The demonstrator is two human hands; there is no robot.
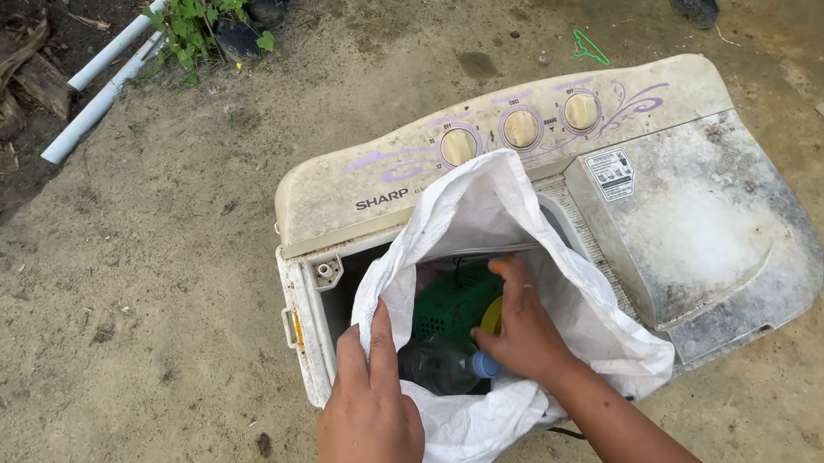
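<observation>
A white woven sack (485, 210) rests open in the tub opening of an old, dirty twin-tub washing machine (699, 228). My left hand (369, 409) grips the sack's near left rim and holds it open. My right hand (525, 324) reaches inside the sack, fingers spread, touching a clear plastic bottle with a blue cap (450, 364). A green plastic basket (457, 299) and a yellow item (493, 316) lie deeper in the sack, partly hidden by my right hand.
The machine stands on bare sandy ground (138, 317). Two white pipes (100, 78) and green weeds (204, 23) lie at the upper left. A green hanger (591, 48) and a dark shoe (696, 4) lie beyond the machine.
</observation>
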